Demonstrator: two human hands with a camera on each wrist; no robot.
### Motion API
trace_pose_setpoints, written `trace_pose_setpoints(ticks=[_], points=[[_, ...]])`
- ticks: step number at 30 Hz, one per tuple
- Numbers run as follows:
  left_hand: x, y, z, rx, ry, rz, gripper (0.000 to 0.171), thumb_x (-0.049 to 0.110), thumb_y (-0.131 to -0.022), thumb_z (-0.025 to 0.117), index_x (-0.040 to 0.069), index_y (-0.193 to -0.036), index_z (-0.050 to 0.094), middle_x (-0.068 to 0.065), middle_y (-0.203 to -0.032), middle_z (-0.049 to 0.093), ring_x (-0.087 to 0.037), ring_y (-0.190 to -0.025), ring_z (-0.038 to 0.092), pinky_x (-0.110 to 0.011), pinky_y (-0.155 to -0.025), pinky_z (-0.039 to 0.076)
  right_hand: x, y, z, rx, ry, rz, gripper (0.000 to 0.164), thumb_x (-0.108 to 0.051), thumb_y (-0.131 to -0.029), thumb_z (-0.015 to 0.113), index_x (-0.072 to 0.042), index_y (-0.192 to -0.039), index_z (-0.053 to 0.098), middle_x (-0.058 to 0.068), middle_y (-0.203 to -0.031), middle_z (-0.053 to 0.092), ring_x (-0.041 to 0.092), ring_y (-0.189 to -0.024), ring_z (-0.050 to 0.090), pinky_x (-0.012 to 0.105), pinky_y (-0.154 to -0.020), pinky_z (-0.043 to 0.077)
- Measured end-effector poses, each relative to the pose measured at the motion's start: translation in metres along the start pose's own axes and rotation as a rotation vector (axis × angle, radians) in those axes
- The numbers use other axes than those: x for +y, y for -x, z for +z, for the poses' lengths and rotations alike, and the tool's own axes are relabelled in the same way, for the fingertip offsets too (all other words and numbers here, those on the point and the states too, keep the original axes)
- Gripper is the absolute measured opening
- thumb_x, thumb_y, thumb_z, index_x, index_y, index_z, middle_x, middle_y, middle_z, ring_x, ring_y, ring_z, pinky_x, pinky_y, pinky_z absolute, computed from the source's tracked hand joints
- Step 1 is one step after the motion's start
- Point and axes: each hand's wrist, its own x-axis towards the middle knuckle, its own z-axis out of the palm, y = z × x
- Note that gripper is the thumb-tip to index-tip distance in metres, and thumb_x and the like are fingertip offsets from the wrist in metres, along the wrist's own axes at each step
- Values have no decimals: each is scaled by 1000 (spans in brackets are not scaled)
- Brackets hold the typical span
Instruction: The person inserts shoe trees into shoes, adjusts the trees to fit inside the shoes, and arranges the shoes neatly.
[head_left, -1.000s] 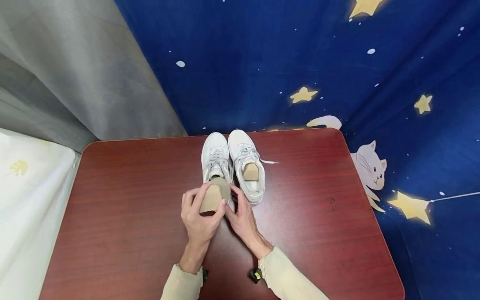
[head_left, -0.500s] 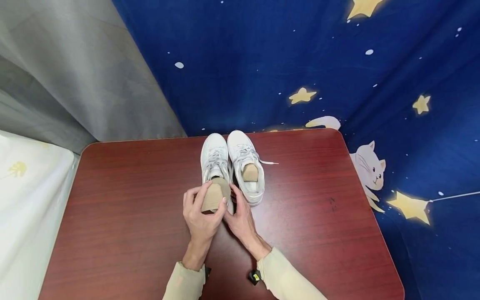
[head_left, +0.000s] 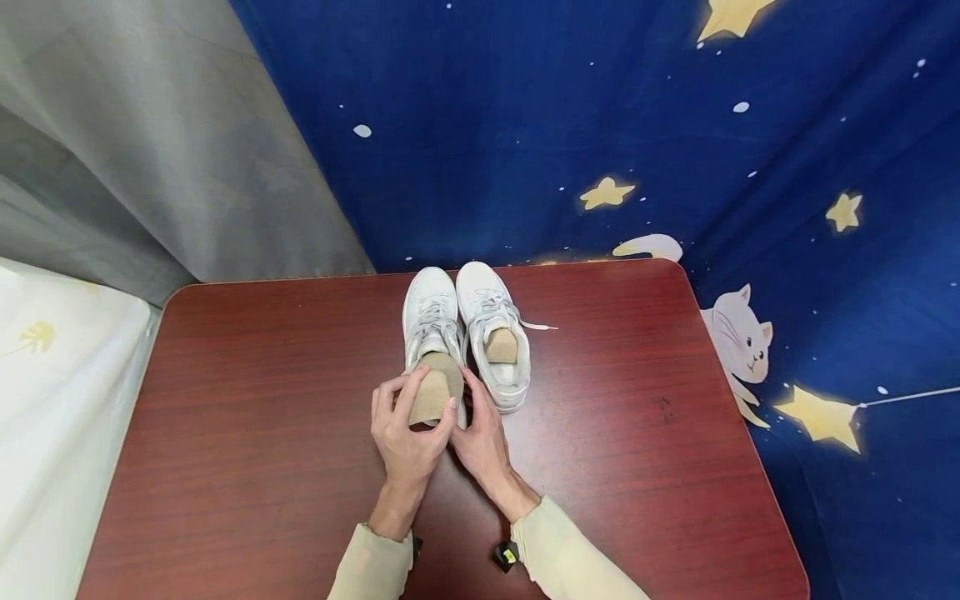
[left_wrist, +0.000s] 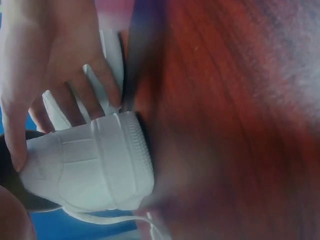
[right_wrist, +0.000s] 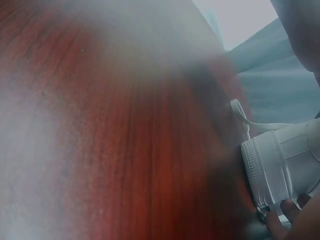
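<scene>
Two white lace-up sneakers stand side by side at the table's far edge, toes pointing away. Over the opening of the left sneaker [head_left: 430, 296], my left hand [head_left: 405, 437] pinches a tan insole [head_left: 432, 396] with a paler patch, thumb at the near side and fingers at the left. My right hand [head_left: 483, 442] grips that sneaker's heel [left_wrist: 107, 160]; in the left wrist view its thumb lies on the collar and its fingers reach along the side. Inside the right sneaker [head_left: 512, 392] sits a beige piece [head_left: 501, 346]. How deep the insole reaches is hidden.
The reddish-brown wooden table [head_left: 255, 417] has rounded corners. A loose shoelace [head_left: 536, 325] trails right from the right sneaker. Behind hang a grey curtain [head_left: 225, 167] and a blue star-patterned curtain [head_left: 487, 125]. White cloth [head_left: 60, 417] lies at the left.
My left hand and the insole have shifted slightly right and forward, closer over the left sneaker's opening. The right hand has hardly moved, and the sneakers stay in place.
</scene>
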Motion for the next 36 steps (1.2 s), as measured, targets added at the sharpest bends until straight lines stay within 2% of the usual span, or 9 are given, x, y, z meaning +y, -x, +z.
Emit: trace_pose_setpoints(ticks=[7,24,30,36], points=[[1,3,1,-1,-22,7,50,26,-71,79,8,-117,73,-13,-99,66,-34,-86,56,-41,-77,41,0,2,1,5,16,14,63,-21,-92,67,-18,-150,42,0,-145,52,19,-132,49,40,-106,40],[-4,7,6,-7,-29,48,48,24,-71,81,8,-115,73,-13,-103,67,-35,-86,58,-46,-82,40,2,-1,-1,20,43,-44,64,-17,-93,65,-15,-152,41,4,-146,52,20,-134,48,38,-109,38],[-3,6,8,-10,-39,37,50,23,-69,82,9,-116,73,-13,-104,67,-35,-84,57,-49,-82,39,0,-3,0,30,48,-34,63,-15,-92,67,-14,-151,42,2,-146,52,20,-134,49,37,-108,38],[-3,6,6,-14,-35,30,49,28,-71,82,10,-116,73,-12,-105,67,-35,-84,56,-49,-81,38,-7,-3,4,37,-19,16,66,-13,-89,68,-12,-150,41,5,-145,51,20,-132,49,39,-106,41]])
